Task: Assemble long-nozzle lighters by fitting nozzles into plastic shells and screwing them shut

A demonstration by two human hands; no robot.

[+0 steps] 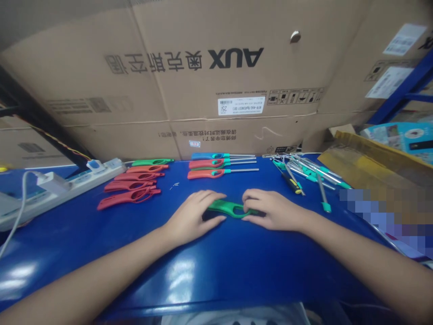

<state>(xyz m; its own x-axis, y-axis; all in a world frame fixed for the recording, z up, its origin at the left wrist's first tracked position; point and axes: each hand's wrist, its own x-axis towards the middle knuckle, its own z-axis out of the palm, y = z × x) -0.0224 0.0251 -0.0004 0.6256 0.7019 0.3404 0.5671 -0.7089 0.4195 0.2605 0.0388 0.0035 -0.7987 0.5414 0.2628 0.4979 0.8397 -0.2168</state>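
Note:
A green lighter handle (230, 208) lies level between my two hands, just over the blue table. My left hand (196, 214) has its thumb and fingers closed round the handle's left end. At the other end, past the oval trigger opening, my right hand (269, 208) pinches the narrow tip. Beyond them lie several assembled long-nosed lighters with metal tubes, among them an orange lighter (206, 173) and a blue lighter (206, 156). To the left is a row of handles without tubes: several red handles (125, 198) and a green handle (152, 162).
Loose metal tubes with teal ends (304, 167) are heaped at the right, beside a yellow-black screwdriver (293, 184). A white power strip (77, 180) runs along the left. A large cardboard box (189, 99) walls off the back of the blue table (142, 257). A taped carton (379, 176) stands right.

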